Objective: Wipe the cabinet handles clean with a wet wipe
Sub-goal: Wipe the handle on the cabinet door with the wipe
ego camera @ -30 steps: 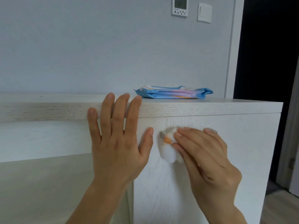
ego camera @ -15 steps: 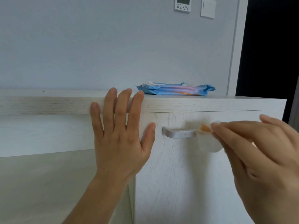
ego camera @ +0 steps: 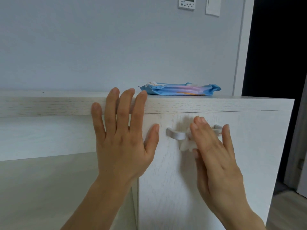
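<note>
1. Cabinet handle [ego camera: 176, 135] is found between the two hands, on the door [ego camera: 166, 180]. Its left end is bare, just right of the left thumb, and its right half is covered by the right hand's fingers.
2. The wet wipe [ego camera: 186, 145] is bunched against the middle of the handle, under the right hand [ego camera: 214, 156]. It appears to be pinched between the nearly straight fingers above and the thumb below, though the thumb is mostly hidden.
3. The left hand [ego camera: 123, 140] is laid flat and spread, with nothing held. Its fingertips are pressed on the front edge of the cabinet top [ego camera: 216, 105] and its thumb on the door.
4. A second ago the wipe was at the handle's left end. Half a second ago it was carried to the right end. Now it has been brought back to the middle.
5. From this, a back-and-forth stroke along the bar is judged to be under way. One full pass looks done, and the handle is probably close to clean.
6. A blue wipe packet [ego camera: 181, 90] is seen on the cabinet top, beyond both hands.
</note>
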